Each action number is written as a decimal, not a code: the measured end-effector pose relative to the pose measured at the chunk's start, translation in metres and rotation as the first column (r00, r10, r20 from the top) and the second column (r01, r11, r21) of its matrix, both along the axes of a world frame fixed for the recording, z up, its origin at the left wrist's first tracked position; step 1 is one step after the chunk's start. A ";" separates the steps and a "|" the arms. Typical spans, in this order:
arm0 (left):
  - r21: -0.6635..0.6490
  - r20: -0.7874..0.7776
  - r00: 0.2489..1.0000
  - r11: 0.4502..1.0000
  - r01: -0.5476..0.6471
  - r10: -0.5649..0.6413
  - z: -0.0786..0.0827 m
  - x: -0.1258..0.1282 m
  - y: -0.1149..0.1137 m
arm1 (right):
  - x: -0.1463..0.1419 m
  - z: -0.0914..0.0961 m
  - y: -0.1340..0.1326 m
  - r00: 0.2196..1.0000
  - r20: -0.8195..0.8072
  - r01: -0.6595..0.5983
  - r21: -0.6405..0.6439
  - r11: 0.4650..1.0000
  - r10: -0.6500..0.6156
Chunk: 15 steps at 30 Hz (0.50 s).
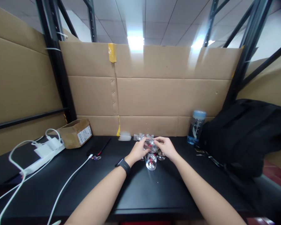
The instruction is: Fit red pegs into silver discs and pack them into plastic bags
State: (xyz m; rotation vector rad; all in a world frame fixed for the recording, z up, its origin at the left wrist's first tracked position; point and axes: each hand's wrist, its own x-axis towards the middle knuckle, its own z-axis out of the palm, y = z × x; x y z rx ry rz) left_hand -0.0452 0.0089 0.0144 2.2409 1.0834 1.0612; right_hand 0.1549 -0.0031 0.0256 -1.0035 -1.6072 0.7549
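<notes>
My left hand (139, 151), with a dark watch on its wrist, and my right hand (166, 147) are both closed on a clear, shiny piece (151, 145) with red in it. Its exact kind is too small to make out; it may be a plastic bag around a round metal piece. Just below the fingers, several silver discs with red middles lie on the black table, the nearest disc (151, 164) facing up. Another silver disc (161, 157) sits under my right hand. Behind the hands are more clear plastic packets (140, 136) with shiny contents.
A white plastic packet (125, 136) lies at the cardboard wall (150, 97). Leftward are a phone (97, 147), a white cable (69, 182), a power strip (43, 156) and an opened carton (75, 134). A water bottle (196, 128) and black backpack (245, 134) stand at right.
</notes>
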 end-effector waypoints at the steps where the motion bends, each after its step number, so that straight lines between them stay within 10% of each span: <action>1: -0.006 -0.009 1.000 1.000 -0.003 0.003 0.000 0.000 0.000 | 0.001 0.000 0.000 1.000 -0.016 0.024 -0.008 1.000 -0.024; 15: 0.056 -0.006 1.000 0.998 -0.004 0.004 0.011 0.001 -0.005 | -0.001 0.004 -0.003 0.992 -0.097 -0.073 0.057 0.996 0.078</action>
